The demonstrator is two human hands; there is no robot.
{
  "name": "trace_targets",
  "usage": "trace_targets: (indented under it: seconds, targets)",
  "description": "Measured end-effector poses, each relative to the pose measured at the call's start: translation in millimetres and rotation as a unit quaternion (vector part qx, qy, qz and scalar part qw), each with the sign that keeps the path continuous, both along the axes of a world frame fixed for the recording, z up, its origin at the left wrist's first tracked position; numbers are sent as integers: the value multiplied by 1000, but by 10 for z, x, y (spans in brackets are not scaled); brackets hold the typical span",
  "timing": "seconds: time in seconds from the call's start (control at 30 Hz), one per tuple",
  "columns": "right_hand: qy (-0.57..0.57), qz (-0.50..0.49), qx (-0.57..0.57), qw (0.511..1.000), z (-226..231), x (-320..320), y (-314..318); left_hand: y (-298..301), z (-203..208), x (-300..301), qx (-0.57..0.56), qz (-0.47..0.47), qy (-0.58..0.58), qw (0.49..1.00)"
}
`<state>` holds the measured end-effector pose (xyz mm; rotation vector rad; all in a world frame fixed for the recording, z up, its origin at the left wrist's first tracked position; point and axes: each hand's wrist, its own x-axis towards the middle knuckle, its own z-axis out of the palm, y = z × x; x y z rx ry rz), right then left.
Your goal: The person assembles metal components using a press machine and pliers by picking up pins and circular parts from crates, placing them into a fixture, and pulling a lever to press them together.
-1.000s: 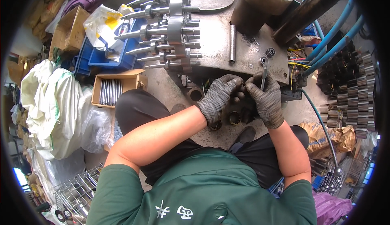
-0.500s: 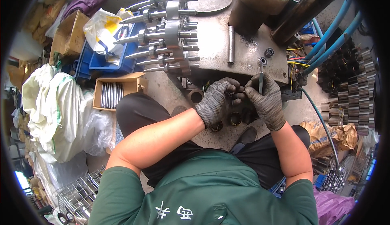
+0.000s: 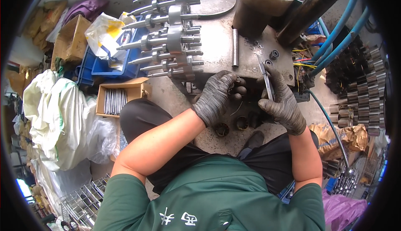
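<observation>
My left hand (image 3: pixel 217 95), in a dark grey work glove, is closed with its fingers curled in front of the metal bench (image 3: pixel 213 58). Something small and dark seems to sit at its fingertips, too hidden to make out. My gloved right hand (image 3: pixel 285 106) grips slim pointed metal tweezers (image 3: pixel 267 82), whose tip points away from me over the bench edge. Just beyond them, two small bearings (image 3: pixel 274 54) rest on the bench. Small thin rings (image 3: pixel 255 45) lie scattered farther back. A bare steel rod (image 3: pixel 235 49) lies to their left.
Several steel shafts (image 3: pixel 175 41) line the bench's left side. A heavy metal column (image 3: pixel 255 10) rises behind. An open carton of thin rods (image 3: pixel 115 101) and a blue crate (image 3: pixel 110 66) are at left. Blue hoses (image 3: pixel 340 39) and stacked metal cylinders (image 3: pixel 363 93) stand at right.
My hands have moved apart. The right hand has shifted slightly right, and the tweezers now tilt left with their pointed tip showing. My left hand has drawn slightly left and remains curled.
</observation>
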<state>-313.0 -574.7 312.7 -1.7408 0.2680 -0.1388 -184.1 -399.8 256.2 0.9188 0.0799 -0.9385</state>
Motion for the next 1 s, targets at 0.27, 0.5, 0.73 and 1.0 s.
trace_targets:
  seconds: [0.27,0.5,0.73,1.0]
  targets:
    - [-146,54,-497,854,136,51,55,25,76,105,33,14,-18,999]
    - [-127,46,-479,867,79,61,83,38,42,98,19,20,-4,1000]
    - [-113,62,-471,872,79,95,95,15,20,82,7,42,6,999]
    - [-95,9,-297,950,106,279,155,1,23,-21,-87,69,92,990]
